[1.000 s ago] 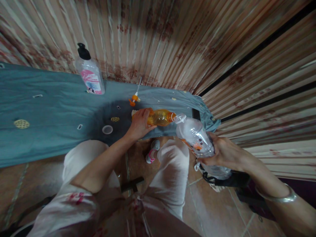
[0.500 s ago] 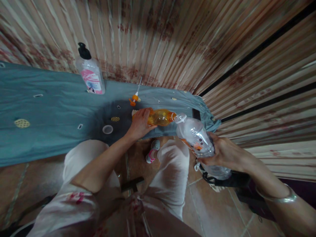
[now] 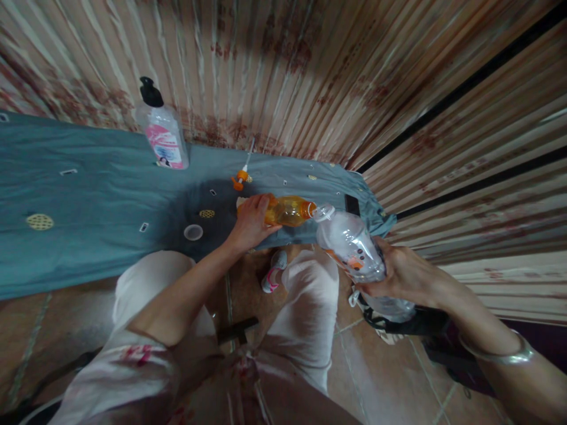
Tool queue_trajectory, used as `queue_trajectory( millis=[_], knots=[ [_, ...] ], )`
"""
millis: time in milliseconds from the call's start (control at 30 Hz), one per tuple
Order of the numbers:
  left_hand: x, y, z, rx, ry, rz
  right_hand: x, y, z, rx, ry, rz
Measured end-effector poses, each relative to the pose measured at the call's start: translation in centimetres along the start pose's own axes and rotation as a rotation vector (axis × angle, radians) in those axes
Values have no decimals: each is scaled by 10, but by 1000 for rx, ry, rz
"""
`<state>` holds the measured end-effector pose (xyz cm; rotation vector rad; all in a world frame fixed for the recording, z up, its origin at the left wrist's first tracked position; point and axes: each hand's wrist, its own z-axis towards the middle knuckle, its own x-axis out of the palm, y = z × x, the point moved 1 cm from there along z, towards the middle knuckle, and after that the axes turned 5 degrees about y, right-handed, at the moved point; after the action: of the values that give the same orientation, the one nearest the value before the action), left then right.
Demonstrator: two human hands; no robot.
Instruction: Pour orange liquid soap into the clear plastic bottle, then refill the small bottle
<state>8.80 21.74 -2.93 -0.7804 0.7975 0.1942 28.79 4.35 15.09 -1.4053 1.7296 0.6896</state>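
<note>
My left hand [image 3: 254, 223] is wrapped round an orange bottle [image 3: 290, 211], which lies tilted with its open mouth to the right. That mouth meets the mouth of a large clear plastic bottle [image 3: 349, 245]. My right hand [image 3: 392, 271] grips the clear bottle round its body, and its lower part hangs toward the floor. Behind the orange bottle, an orange pump head [image 3: 240, 178] with a thin tube lies on the blue-green cloth [image 3: 97, 195]. A small round white cap [image 3: 193, 232] rests on the cloth left of my left hand.
A clear bottle with a black pump and pink label [image 3: 165, 136] stands at the back left, against a pleated curtain [image 3: 274, 77]. A dark flat object [image 3: 352, 205] lies near the cloth's right end. My knees are below the cloth's front edge, above the tiled floor [image 3: 363, 366].
</note>
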Motion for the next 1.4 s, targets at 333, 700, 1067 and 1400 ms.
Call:
queue_trajectory(
  millis=[333,700,1067,1400],
  knots=[
    [1,1,0,6,-24,1,-2,0,1,-13,15,1],
    [3,2,0,8,-26,19,0,-1,1,-36,-15,3],
    [2,1,0,10,-24,12,-3,1,-1,-22,8,-16],
    [3,2,0,0,-29,8,-3,4,0,13,14,-2]
  ],
)
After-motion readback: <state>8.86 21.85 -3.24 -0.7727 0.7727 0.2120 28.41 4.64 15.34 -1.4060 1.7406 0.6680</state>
